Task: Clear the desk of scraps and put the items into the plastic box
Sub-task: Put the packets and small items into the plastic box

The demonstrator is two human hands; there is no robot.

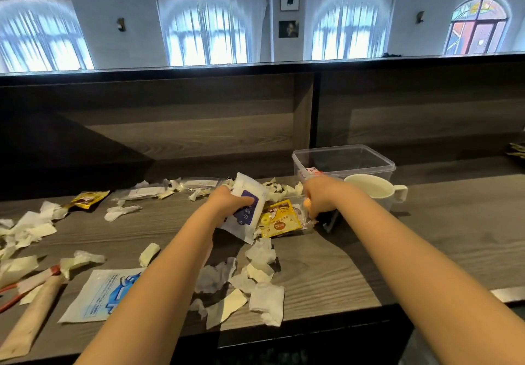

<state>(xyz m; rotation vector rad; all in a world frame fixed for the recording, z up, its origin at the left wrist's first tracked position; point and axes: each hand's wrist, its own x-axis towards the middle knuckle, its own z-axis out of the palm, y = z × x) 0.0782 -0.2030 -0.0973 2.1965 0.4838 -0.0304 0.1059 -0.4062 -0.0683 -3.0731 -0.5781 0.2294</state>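
Both hands work at the middle of the wooden surface (426,251), seen from the head camera. The left hand (230,202) is closed around a white wet-wipe pack (247,208) with a purple label, thumb across its face and the pack tilted up off the surface, which looks like a lift toward the box. The right hand (319,198) is curled shut over something small and orange-yellow at its fingertips; what that is I cannot tell. It hangs just above a dark object (331,221) that stands by the wrist.

Between the hands lies a yellow snack packet (279,219), flat and partly under the wipe pack, so it probably goes next. The clear plastic box (343,160) stands open at the back right, just behind the right hand, with a small pink-and-white item (311,170) inside near its front wall. A white mug (375,191) sits touching or just beside the box's front, and could crowd the path in.

Torn paper scraps (255,285) litter the near edge and the left side. Further left lie a blue-printed white sachet (99,296), a tan paper tube (37,313), a red-handled tool (11,293) half under scraps, and a brown-yellow wrapper (85,199). Most of the clearing is, by the look of it, not yet done.
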